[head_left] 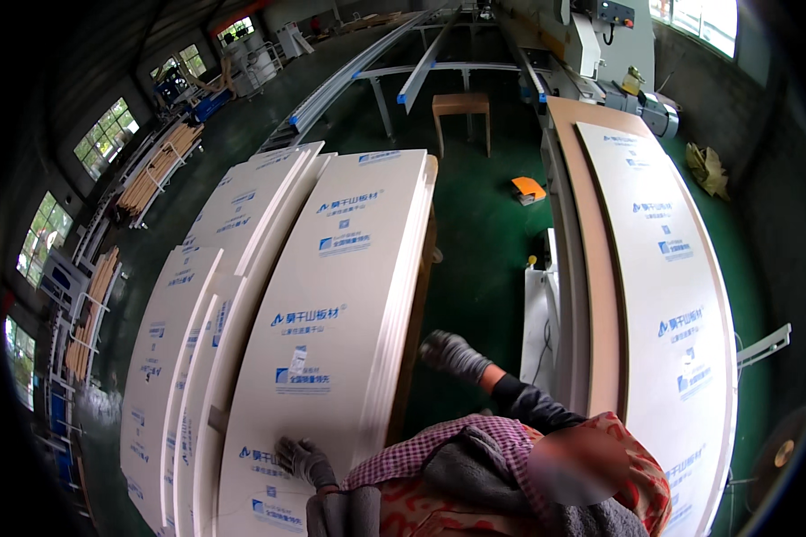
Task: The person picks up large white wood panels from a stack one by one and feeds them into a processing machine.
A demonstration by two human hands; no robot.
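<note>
My left hand point(306, 461), in a grey knitted glove, lies with fingers spread on the near end of a white board point(349, 295) with blue print. That board tops a stack of similar long panels. Beyond the stack's right edge, my right hand point(457, 356), also gloved, is held above the gap. Its fingers look loosely curled, and I see nothing in them. A small whitish label point(299, 360) sits on the top board, farther along from my left hand. Dark sleeves and a checked purple cloth cover my arms and front.
More printed white panels point(157, 376) are stacked on the left. On the right, a white board point(663, 259) lies over a brown one point(591, 242). A wooden stool point(461, 103), an orange-topped packet point(528, 189) and metal rails point(358, 76) stand or lie ahead on the green floor.
</note>
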